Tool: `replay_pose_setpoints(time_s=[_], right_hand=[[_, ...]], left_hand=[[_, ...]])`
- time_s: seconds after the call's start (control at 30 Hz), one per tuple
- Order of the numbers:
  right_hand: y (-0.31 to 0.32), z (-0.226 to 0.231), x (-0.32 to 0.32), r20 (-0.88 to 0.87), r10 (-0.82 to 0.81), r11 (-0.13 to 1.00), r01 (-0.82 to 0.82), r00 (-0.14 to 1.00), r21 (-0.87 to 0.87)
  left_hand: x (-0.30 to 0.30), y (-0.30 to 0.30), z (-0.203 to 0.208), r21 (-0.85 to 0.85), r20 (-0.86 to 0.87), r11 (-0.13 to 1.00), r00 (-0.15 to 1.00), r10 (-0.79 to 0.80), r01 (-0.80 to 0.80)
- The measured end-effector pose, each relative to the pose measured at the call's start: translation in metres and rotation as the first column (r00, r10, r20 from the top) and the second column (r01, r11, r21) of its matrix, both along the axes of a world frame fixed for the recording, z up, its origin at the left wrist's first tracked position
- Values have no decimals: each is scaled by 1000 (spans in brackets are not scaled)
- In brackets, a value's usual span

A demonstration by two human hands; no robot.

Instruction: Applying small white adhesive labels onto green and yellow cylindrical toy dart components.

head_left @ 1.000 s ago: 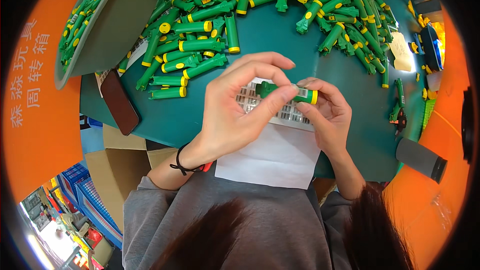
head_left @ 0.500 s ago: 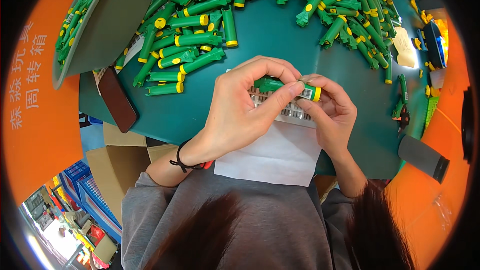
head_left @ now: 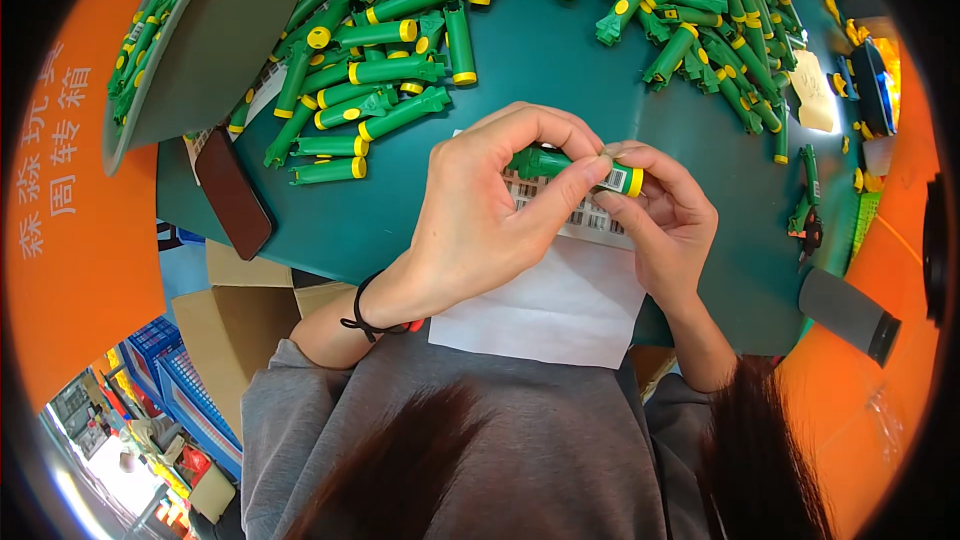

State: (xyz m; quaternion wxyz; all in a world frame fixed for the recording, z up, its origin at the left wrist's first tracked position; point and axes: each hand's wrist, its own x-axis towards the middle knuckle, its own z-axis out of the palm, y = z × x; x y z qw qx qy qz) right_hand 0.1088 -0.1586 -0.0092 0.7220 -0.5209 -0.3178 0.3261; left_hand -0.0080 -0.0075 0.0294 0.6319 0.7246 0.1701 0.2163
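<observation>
A green plastic tube with a yellow end cap (head_left: 634, 182) is held between my two hands, over a sheet of barcode stickers (head_left: 590, 222). My left hand (head_left: 500, 205) is closed, its thumb and fingers pressing on a small white barcode label (head_left: 613, 180) near the capped end. My right hand (head_left: 672, 215) grips the yellow cap end between thumb and fingers. Part of the tube's far end is covered by my left hand. Below the stickers, plain white backing paper (head_left: 540, 305) reaches over the table's edge toward my lap.
Loose green tubes (head_left: 405, 70) lie piled at the back left, and another heap (head_left: 735, 50) fills the back right. A large grey tray (head_left: 235, 40) leans at the left. A dark phone (head_left: 233, 195), a grey cylinder (head_left: 848, 315) and a cardboard box (head_left: 245, 325) flank the work area.
Both hands stay nearly in place around the tube, with the left thumb still on the label. The rest of the scene shifts only slightly with the camera.
</observation>
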Motion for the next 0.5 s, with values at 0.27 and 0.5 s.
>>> replay_pose_setpoints(time_s=[0.27,0.5], right_hand=[[0,0,-1,-58,-24,1000,23,998,-10],[-2,-3,4,21,0,998,2,1000,-57]], left_hand=[[2,1,-8,135,45,991,999,3,-10],[6,13,-10,-162,-90,975,982,-166,150]])
